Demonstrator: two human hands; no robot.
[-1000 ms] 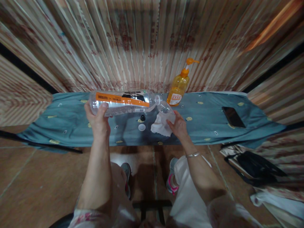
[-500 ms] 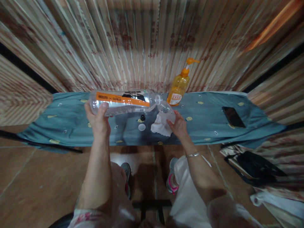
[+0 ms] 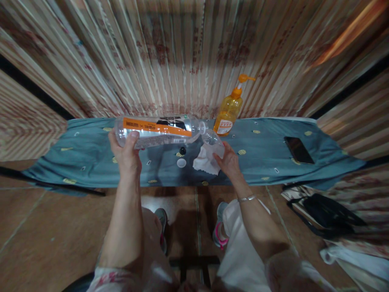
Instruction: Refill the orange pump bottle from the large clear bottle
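My left hand [image 3: 127, 156] is wrapped round a large clear plastic bottle [image 3: 158, 130] with an orange and black label, held on its side with the open neck pointing right. That neck meets the mouth of a small clear bottle [image 3: 212, 142], which my right hand [image 3: 228, 161] grips just above the teal cloth-covered table [image 3: 91, 162]. A white cap [image 3: 181, 163] and a small black cap [image 3: 182, 151] lie on the cloth between my hands. Under the small bottle lies a white tissue [image 3: 204, 163].
An orange pump bottle [image 3: 229, 109] stands at the back of the table against a striped curtain. A black phone [image 3: 298, 149] lies at the right end. A black bag [image 3: 331, 215] sits on the tiled floor at the right. My feet show under the table edge.
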